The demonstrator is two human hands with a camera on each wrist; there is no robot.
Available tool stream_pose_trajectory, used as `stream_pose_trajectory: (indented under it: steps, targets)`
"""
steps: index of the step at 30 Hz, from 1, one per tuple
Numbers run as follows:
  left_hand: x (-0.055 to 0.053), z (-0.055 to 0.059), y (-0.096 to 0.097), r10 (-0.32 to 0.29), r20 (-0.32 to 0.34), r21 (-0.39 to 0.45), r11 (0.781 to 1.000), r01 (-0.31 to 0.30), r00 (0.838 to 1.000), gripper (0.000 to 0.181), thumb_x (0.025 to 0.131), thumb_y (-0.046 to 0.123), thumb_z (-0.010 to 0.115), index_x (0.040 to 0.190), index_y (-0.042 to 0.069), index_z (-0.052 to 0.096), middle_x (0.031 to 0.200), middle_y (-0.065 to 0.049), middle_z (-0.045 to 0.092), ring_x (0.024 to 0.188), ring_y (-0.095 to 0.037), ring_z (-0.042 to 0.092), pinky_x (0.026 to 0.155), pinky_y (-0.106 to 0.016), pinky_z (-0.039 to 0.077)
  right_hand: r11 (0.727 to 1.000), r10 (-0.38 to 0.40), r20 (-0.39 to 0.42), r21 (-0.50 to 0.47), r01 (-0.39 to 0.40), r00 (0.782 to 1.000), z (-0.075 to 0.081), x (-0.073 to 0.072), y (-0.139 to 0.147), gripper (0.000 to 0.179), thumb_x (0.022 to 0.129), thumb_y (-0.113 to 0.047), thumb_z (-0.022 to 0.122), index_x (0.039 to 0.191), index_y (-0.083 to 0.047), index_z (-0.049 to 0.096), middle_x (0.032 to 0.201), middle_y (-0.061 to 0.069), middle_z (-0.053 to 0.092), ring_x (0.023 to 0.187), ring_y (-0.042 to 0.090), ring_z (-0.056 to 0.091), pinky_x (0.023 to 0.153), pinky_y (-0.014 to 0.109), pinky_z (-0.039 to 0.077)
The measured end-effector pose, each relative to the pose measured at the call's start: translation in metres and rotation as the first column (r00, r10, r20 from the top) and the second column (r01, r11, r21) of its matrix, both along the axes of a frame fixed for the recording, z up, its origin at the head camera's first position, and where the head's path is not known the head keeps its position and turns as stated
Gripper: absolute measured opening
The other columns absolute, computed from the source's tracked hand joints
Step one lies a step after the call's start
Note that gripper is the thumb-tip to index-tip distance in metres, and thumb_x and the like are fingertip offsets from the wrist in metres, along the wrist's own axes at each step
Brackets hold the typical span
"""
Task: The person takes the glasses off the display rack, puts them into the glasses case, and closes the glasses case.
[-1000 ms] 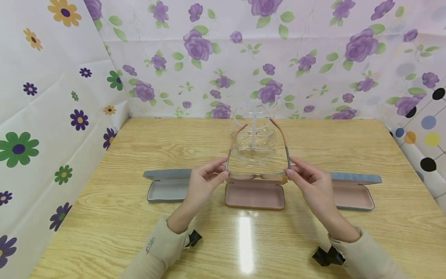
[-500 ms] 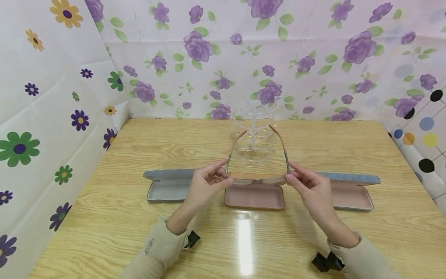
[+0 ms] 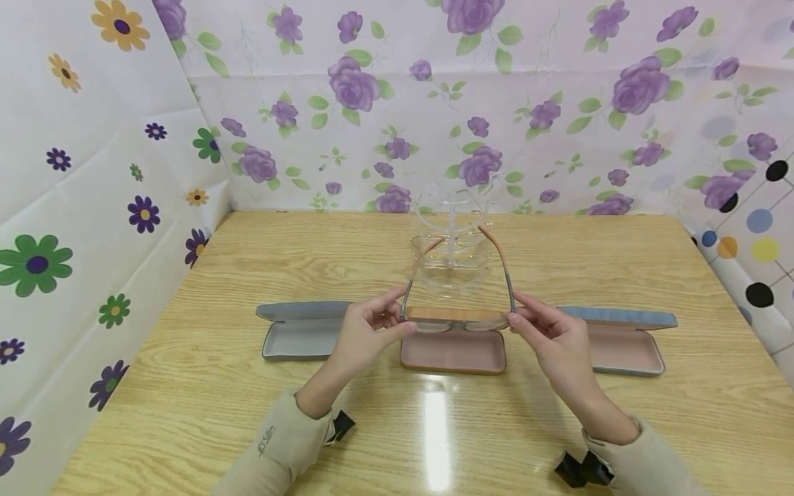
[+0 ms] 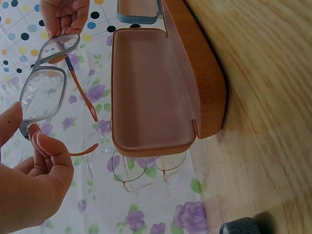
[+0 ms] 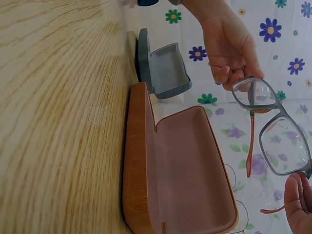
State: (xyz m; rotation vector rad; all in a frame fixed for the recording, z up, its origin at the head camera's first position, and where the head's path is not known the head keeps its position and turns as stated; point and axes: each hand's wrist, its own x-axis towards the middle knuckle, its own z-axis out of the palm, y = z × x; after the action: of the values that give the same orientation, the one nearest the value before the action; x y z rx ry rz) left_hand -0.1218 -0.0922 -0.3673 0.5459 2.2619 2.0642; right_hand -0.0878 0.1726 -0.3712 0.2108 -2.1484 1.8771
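In the head view, a pair of eyeglasses [image 3: 434, 326] with a grey front and orange-brown temple tips hangs above the middle case. Its temples are unfolded and point away from me. My left hand [image 3: 366, 332] pinches the left hinge corner between thumb and fingers. The right hand [image 3: 558, 339] pinches the opposite corner the same way. Beneath them an orange-brown glasses case [image 3: 453, 353] with pink lining lies with its lid raised and nothing in it. Both wrist views show the clear lenses [image 4: 44, 92] between the two hands, apart from the case [image 5: 192, 170].
A grey case [image 3: 296, 341] stands open on the left, partly behind the left hand. On the right is an open blue case [image 3: 629, 353] with pink lining. Behind, a clear display stand [image 3: 452, 215] bears thin wire-framed glasses [image 3: 428, 241]. Black devices [image 3: 583, 470] sit at the wrists.
Both hands have brought the eyeglasses slightly lower in the head view, so the lens front now overlaps the middle case's lid and upper interior. The cases and stand stay put.
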Motion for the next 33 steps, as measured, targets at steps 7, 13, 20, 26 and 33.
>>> stream_pose_trajectory:
  steps: [7, 13, 20, 26, 33]
  targets:
    - [-0.0004, -0.0016, -0.0005, -0.020, -0.011, -0.020, 1.000, 0.020, 1.000, 0.054, 0.075, -0.003, 0.071, 0.125, -0.005, 0.052, 0.079, -0.012, 0.057, 0.070, -0.010, 0.049, 0.061, -0.019, 0.044, 1.000, -0.003, 0.018, -0.008, 0.003, 1.000, -0.0004, 0.0018, 0.0000, 0.033, 0.086, -0.001, 0.061, 0.117, 0.006, 0.058, 0.081, -0.004, 0.065, 0.072, 0.012, 0.063, 0.068, 0.018, 0.050]
    - [-0.0001, -0.0018, -0.0007, -0.034, -0.009, -0.037, 0.999, 0.034, 0.999, 0.054, 0.076, -0.002, 0.071, 0.126, -0.005, 0.050, 0.080, -0.011, 0.057, 0.070, -0.010, 0.049, 0.062, -0.020, 0.044, 1.000, -0.002, 0.016, -0.011, 0.002, 1.000, -0.0011, 0.0017, 0.0006, 0.033, 0.085, -0.001, 0.061, 0.117, 0.007, 0.058, 0.082, -0.004, 0.065, 0.072, 0.010, 0.062, 0.068, 0.018, 0.050]
    - [-0.0010, -0.0021, -0.0012, -0.050, -0.022, -0.072, 0.996, 0.048, 0.999, 0.052, 0.078, -0.001, 0.069, 0.126, -0.005, 0.050, 0.079, -0.008, 0.056, 0.070, -0.010, 0.049, 0.062, -0.022, 0.044, 0.999, -0.012, 0.003, 0.039, 0.012, 1.000, 0.0000, 0.0000, 0.0011, 0.032, 0.085, -0.001, 0.062, 0.117, 0.005, 0.059, 0.081, -0.006, 0.065, 0.072, 0.009, 0.062, 0.067, 0.018, 0.050]
    - [-0.0014, -0.0019, -0.0013, -0.055, -0.041, -0.091, 0.995, 0.052, 0.998, 0.051, 0.078, -0.002, 0.069, 0.125, -0.005, 0.051, 0.078, -0.007, 0.055, 0.069, -0.010, 0.049, 0.060, -0.021, 0.042, 0.999, 0.004, 0.010, 0.050, -0.005, 1.000, 0.0005, -0.0018, 0.0027, 0.033, 0.085, -0.002, 0.062, 0.117, 0.007, 0.058, 0.081, -0.006, 0.065, 0.073, 0.010, 0.063, 0.068, 0.018, 0.051]
    - [-0.0029, -0.0035, -0.0008, -0.068, -0.079, -0.122, 0.991, 0.058, 0.995, 0.049, 0.077, -0.001, 0.069, 0.124, -0.005, 0.053, 0.076, -0.006, 0.056, 0.068, -0.009, 0.047, 0.059, -0.021, 0.041, 0.998, -0.019, 0.043, 0.069, 0.016, 0.999, 0.0007, -0.0036, 0.0058, 0.033, 0.085, -0.005, 0.064, 0.116, 0.003, 0.060, 0.081, -0.007, 0.065, 0.073, 0.008, 0.062, 0.067, 0.020, 0.051]
